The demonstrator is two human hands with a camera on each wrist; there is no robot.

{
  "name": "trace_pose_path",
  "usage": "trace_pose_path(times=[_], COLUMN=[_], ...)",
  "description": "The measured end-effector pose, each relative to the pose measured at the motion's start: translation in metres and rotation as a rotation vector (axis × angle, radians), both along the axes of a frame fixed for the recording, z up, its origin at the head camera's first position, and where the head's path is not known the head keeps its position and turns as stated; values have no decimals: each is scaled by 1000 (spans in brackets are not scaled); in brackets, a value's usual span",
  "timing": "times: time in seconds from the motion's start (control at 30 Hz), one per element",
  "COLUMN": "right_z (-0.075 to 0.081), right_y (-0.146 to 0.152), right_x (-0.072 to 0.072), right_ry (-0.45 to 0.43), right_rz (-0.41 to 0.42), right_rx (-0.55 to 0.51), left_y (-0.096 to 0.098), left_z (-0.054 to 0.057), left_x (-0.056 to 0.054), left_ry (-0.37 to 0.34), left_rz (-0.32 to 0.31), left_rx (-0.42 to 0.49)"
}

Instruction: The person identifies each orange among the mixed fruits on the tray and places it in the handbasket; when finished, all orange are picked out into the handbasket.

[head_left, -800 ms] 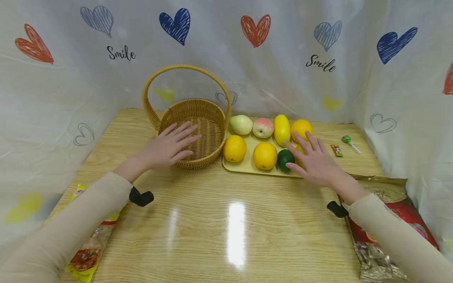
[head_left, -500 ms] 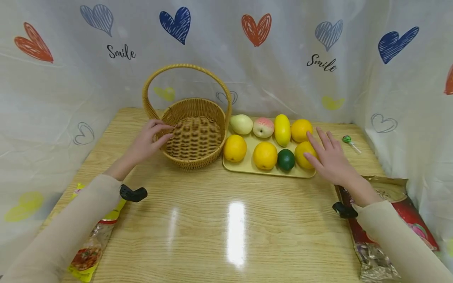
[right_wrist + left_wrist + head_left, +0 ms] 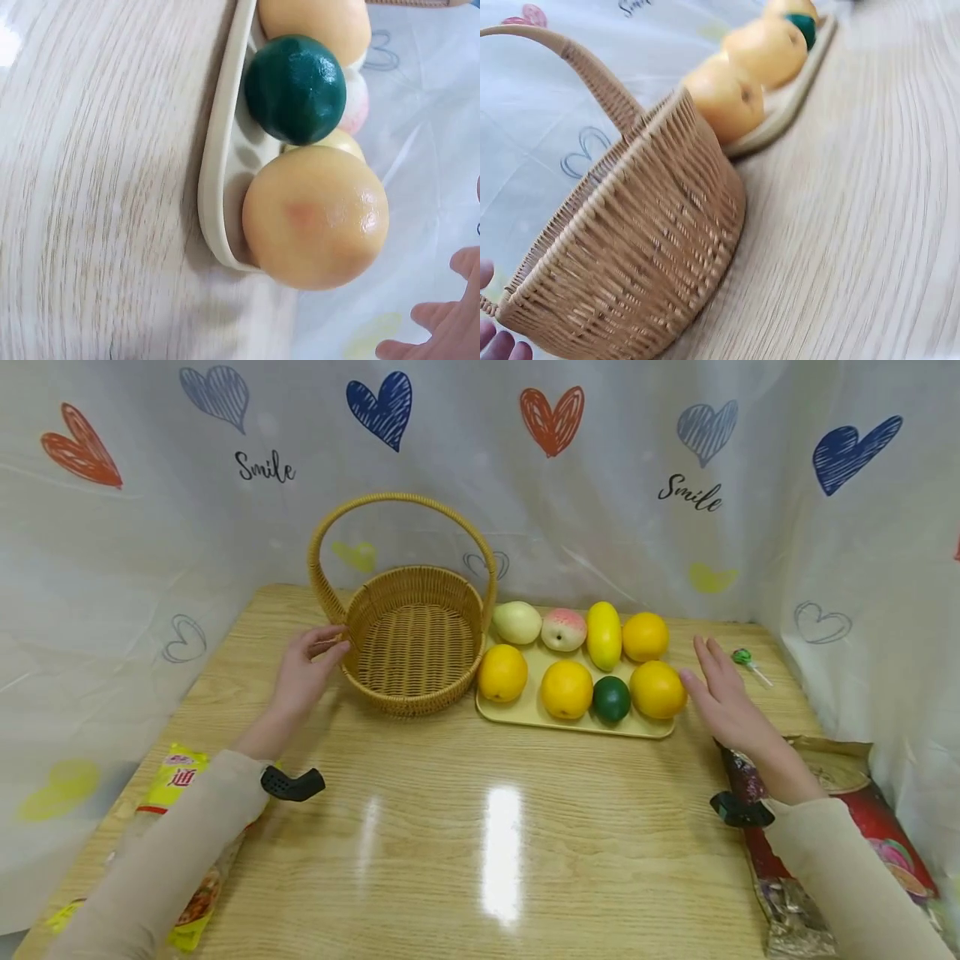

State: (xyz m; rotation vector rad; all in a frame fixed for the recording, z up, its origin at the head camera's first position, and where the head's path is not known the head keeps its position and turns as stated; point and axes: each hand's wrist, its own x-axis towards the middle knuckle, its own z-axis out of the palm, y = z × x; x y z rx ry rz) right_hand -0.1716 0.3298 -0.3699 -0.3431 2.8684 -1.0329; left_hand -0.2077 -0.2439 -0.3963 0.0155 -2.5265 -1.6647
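My left hand (image 3: 300, 672) is beside the left rim of a round wicker basket (image 3: 408, 703) with a tall arched handle. In the left wrist view its thumb and fingers (image 3: 496, 349) lie on either side of the handle's base, with a gap between them; contact cannot be told. My right hand (image 3: 727, 702) stands with straight fingers just right of a pale yellow tray (image 3: 517, 713). Its thumb is close to the front-right orange (image 3: 658, 690); no grip shows. Beside that orange on the tray sits a dark green round fruit (image 3: 611, 699).
More oranges, a pale green fruit (image 3: 517, 623), a peach (image 3: 563, 630) and a long yellow fruit (image 3: 603, 637) share the tray. A lollipop (image 3: 742, 657) lies at the back right. Yellow food packets (image 3: 176, 777) are at left, a red-and-gold bag (image 3: 877, 827) at right.
My left hand has withdrawn from over the basket to its left side, its fingers bending. My right hand has moved off the fruit to the right, past the tray's end, hiding the candy packet.
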Motion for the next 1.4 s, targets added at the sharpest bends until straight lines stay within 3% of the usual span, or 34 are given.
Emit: trace_pose_path(times=[0.17,0.53,0.83,1.07,1.4], right_z=[0,-4,-9,-14,-15], right_y=[0,8,6,0,2], right_x=[1,-7,-13,-15,-16], right_ry=[-14,-111,-279,-254,-256], right_rz=[-10,-120,-114,-15,54], right_rx=[-44,-146,-187,-187,-166], left_y=[3,5,4,3,-2], left_z=[-5,-14,-19,-17,-17], left_x=[5,9,6,7,6], left_ry=[-68,-87,-114,-134,-156], left_rz=[19,-3,-23,-37,-70], left_rx=[191,334,379,369,376])
